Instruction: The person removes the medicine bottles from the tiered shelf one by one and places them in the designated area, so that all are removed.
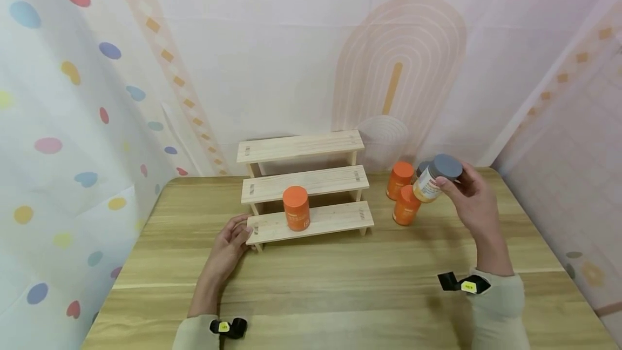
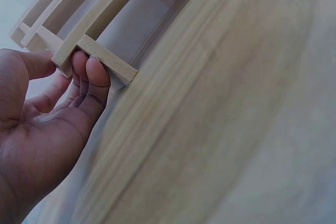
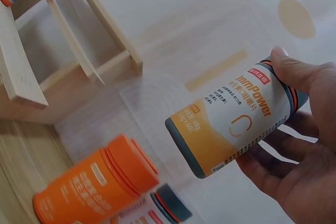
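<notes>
A three-step wooden shelf rack (image 1: 311, 180) stands on the table, with an orange supplement bottle (image 1: 296, 208) upright on its lowest step. My left hand (image 1: 229, 244) pinches the left end of that step; in the left wrist view the thumb is on top and curled fingers (image 2: 95, 77) are underneath. A white-and-yellow supplement bottle with a grey lid (image 3: 236, 116) is held tilted in my right hand (image 1: 473, 199), off the table. Below and left of it stand two orange bottles (image 1: 406, 207) and another grey-lidded bottle (image 3: 170, 203), mostly hidden in the head view.
The wood-grain table (image 1: 340, 290) extends in front of the rack. A patterned cloth (image 1: 286, 58) hangs right behind, and a dotted curtain (image 1: 63, 139) borders the left side. Another cloth (image 1: 568, 177) hangs at the right edge.
</notes>
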`<state>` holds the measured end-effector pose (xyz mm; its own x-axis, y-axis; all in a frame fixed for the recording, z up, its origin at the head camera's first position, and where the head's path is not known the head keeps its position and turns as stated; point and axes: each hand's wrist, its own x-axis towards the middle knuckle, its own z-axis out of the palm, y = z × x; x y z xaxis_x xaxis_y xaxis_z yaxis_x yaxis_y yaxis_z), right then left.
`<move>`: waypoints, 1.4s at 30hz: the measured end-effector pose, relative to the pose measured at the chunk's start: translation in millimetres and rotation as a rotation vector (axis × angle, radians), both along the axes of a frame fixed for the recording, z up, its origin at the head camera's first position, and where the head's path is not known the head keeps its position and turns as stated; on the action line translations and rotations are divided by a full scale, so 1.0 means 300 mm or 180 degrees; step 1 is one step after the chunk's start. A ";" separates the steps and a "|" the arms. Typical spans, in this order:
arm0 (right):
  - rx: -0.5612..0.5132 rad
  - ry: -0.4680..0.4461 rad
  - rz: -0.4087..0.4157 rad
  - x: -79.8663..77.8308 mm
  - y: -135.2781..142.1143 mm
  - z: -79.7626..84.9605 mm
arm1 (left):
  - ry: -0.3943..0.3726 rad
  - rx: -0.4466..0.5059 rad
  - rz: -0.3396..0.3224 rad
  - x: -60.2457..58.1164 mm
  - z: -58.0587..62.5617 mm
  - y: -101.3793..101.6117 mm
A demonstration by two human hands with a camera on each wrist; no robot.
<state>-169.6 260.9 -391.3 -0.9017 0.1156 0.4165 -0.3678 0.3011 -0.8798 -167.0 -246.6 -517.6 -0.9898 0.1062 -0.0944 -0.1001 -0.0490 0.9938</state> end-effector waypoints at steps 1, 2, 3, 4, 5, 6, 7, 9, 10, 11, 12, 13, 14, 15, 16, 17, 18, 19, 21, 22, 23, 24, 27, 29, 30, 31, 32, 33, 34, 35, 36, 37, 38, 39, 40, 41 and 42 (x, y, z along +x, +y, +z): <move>0.0009 -0.0019 -0.0032 -0.001 0.011 -0.003 | -0.0001 -0.0001 -0.0002 -0.001 0.001 -0.001; 0.0030 -0.0041 -0.0072 -0.001 0.021 -0.005 | 0.0000 -0.0009 -0.0001 -0.001 0.001 -0.001; 0.0059 -0.0067 -0.0104 -0.001 0.032 -0.009 | 0.0000 -0.0017 0.0004 -0.002 0.002 -0.002; 0.0103 -0.0098 -0.0140 0.000 0.042 -0.012 | -0.0005 -0.0024 0.0006 -0.002 0.002 -0.002; 0.0125 -0.0134 -0.0164 0.000 0.052 -0.015 | -0.0004 -0.0028 0.0010 -0.002 0.003 -0.002; 0.0169 -0.0177 -0.0199 0.001 0.062 -0.019 | -0.0003 -0.0033 0.0006 -0.002 0.003 -0.002; 0.0209 -0.0225 -0.0235 0.001 0.070 -0.023 | -0.0004 -0.0029 0.0014 -0.003 0.004 -0.002; 0.0246 -0.0316 -0.0262 -0.001 0.084 -0.030 | -0.0006 -0.0019 0.0017 -0.005 0.004 -0.001; 0.0262 -0.0363 -0.0268 -0.003 0.091 -0.035 | -0.0008 -0.0012 0.0019 -0.006 0.004 -0.001; 0.0273 -0.0402 -0.0270 -0.005 0.097 -0.040 | -0.0011 -0.0010 0.0022 -0.006 0.003 -0.001; 0.0278 -0.0437 -0.0266 -0.008 0.103 -0.045 | -0.0010 -0.0015 0.0027 -0.007 0.003 -0.001; 0.0283 -0.0461 -0.0259 -0.011 0.108 -0.051 | -0.0014 -0.0017 0.0041 -0.007 0.003 0.000; 0.0273 -0.0480 -0.0242 -0.014 0.113 -0.057 | -0.0018 -0.0017 0.0043 -0.007 0.002 0.000; 0.0277 -0.0498 -0.0226 -0.017 0.118 -0.064 | -0.0023 -0.0017 0.0046 -0.006 0.002 0.000; 0.0283 -0.0509 -0.0216 -0.020 0.123 -0.072 | -0.0025 -0.0017 0.0047 -0.006 0.002 0.000; 0.0293 -0.0514 -0.0201 -0.022 0.127 -0.080 | -0.0025 -0.0018 0.0044 -0.005 0.002 0.001; 0.0302 -0.0526 -0.0183 -0.024 0.132 -0.088 | -0.0019 -0.0024 0.0040 -0.005 0.002 0.001; 0.0324 -0.0534 -0.0162 -0.026 0.137 -0.097 | -0.0023 -0.0023 0.0029 -0.004 0.002 0.000; 0.0347 -0.0566 -0.0087 -0.031 0.146 -0.115 | -0.0008 -0.0033 0.0004 -0.002 0.002 0.000; 0.0362 -0.0584 -0.0054 -0.032 0.150 -0.124 | 0.0001 -0.0038 -0.0002 -0.001 0.002 0.000; 0.0387 -0.0608 -0.0019 -0.034 0.153 -0.132 | 0.0011 -0.0045 -0.0010 0.000 0.002 -0.001; 0.0408 -0.0642 0.0016 -0.035 0.157 -0.140 | 0.0017 -0.0048 -0.0015 0.001 0.003 -0.002; 0.0474 -0.0718 0.0106 -0.041 0.167 -0.165 | 0.0036 -0.0043 0.0000 0.002 0.003 -0.003; 0.0514 -0.0744 0.0159 -0.046 0.173 -0.182 | 0.0027 -0.0030 -0.0001 0.003 0.002 -0.003; 0.0523 -0.0759 0.0185 -0.048 0.176 -0.191 | 0.0026 -0.0027 0.0002 0.004 0.002 -0.002; 0.0536 -0.0767 0.0209 -0.050 0.180 -0.200 | 0.0024 -0.0028 0.0005 0.003 0.001 -0.002; 0.0534 -0.0788 0.0234 -0.052 0.183 -0.209 | 0.0023 -0.0022 0.0008 0.003 0.000 -0.001; 0.0535 -0.0819 0.0254 -0.053 0.186 -0.217 | 0.0016 -0.0023 0.0001 0.003 0.000 0.000; 0.0542 -0.0854 0.0269 -0.054 0.188 -0.225 | 0.0019 -0.0024 0.0003 0.003 -0.001 0.000; 0.0554 -0.0887 0.0281 -0.056 0.191 -0.234 | 0.0023 -0.0026 0.0003 0.003 0.000 0.001; 0.0569 -0.0933 0.0290 -0.056 0.193 -0.241 | 0.0028 -0.0027 0.0013 0.003 -0.001 0.001; 0.0582 -0.0957 0.0312 -0.059 0.195 -0.250 | 0.0028 -0.0027 0.0014 0.002 -0.001 0.001; 0.0591 -0.0976 0.0344 -0.061 0.196 -0.258 | 0.0036 -0.0027 0.0006 0.002 -0.001 0.000; 0.0611 -0.0979 0.0369 -0.062 0.197 -0.264 | 0.0041 -0.0030 0.0003 0.002 -0.001 0.000; 0.0620 -0.0976 0.0392 -0.064 0.198 -0.271 | 0.0046 -0.0029 0.0011 0.001 -0.002 0.000; 0.0626 -0.0966 0.0416 -0.065 0.199 -0.276 | 0.0055 -0.0028 0.0007 0.001 -0.001 -0.001; 0.0624 -0.0945 0.0439 -0.065 0.199 -0.281 | 0.0060 -0.0030 0.0002 0.001 -0.001 -0.001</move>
<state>-189.2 320.6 -475.5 -0.9880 -0.0712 0.1369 -0.1542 0.4397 -0.8848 -166.6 -246.9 -518.0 -0.9915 0.1047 -0.0768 -0.0813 -0.0396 0.9959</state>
